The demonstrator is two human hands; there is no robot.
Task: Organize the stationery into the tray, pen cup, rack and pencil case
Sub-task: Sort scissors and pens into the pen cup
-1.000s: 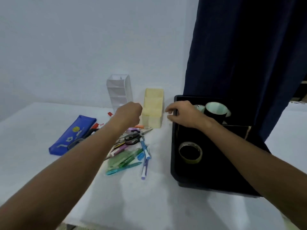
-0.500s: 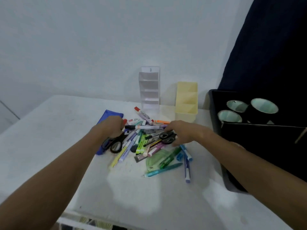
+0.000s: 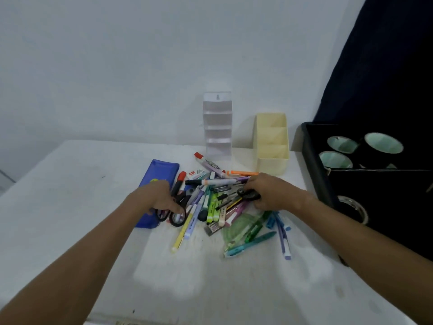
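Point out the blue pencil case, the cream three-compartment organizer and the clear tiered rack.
Blue pencil case (image 3: 161,171), head view, upper flat face.
Cream three-compartment organizer (image 3: 273,164), head view, front wall.
Clear tiered rack (image 3: 217,123), head view, middle tier.

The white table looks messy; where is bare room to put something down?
The table is bare left of the blue pencil case and along its near edge, below the pile of pens. It is crowded between the pencil case and the black tray.
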